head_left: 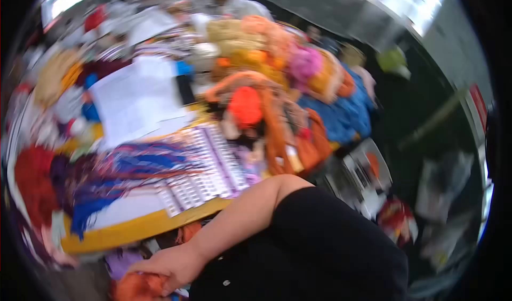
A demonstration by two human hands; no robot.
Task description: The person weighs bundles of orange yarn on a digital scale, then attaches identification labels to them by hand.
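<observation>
My right hand (173, 266) is low in the view, at the lower left, with the forearm reaching across from the right. Its fingers are closed around a bundle of orange yarn (140, 286), partly cut off by the bottom edge. Just above the hand runs the table's yellow edge (149, 222). On the table lie blue, purple and red threads (144, 159), fanned out from a white card with rows of holes (200, 167). Purple material (122, 261) sits beside the hand, below the table edge. My left hand is out of view. Motion blurs the picture.
White paper sheets (138, 95) and a dark phone-like object (186, 89) lie among the yarn. A bright red-orange ball (245, 107), orange skeins (280, 135) and blue material (341, 117) fill the right side. Plastic bags (442, 186) are on the dark floor.
</observation>
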